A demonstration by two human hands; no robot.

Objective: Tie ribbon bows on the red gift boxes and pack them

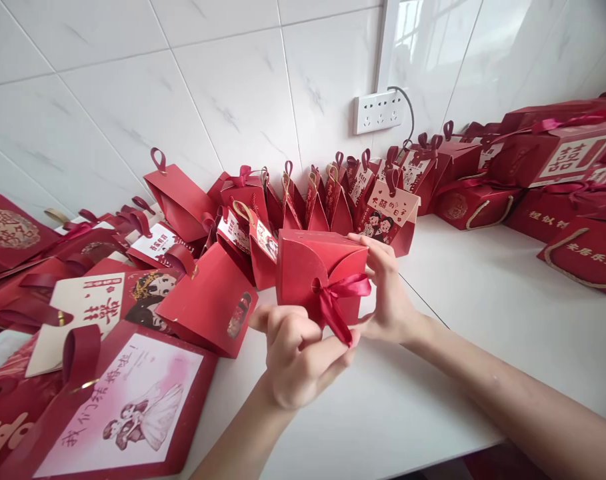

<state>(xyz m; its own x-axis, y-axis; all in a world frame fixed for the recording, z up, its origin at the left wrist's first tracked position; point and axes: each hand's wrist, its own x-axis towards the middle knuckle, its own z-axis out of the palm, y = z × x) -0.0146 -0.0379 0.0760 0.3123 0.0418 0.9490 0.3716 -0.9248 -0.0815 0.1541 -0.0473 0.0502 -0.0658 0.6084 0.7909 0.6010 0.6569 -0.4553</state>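
Note:
A red gift box (300, 267) with curved overlapping flaps and a dark red ribbon (340, 300) tied at its front is held up over the white table. My right hand (385, 287) grips the box along its right side, thumb low and fingers at the upper edge. In front of the box, my left hand (303, 353) is closed, its fingertips pinching the hanging end of the ribbon. Just left of that hand leans a red box with a small oval window (207, 300). A cream and red box with cartoon figures (387, 213) stands behind my right hand.
Several red gift boxes with loop handles (313, 200) line the tiled wall. More pile up at left, including a flat red bag with a couple drawing (127, 407). Larger red boxes (567, 153) are stacked at right. A white power strip (379, 112) is on the wall.

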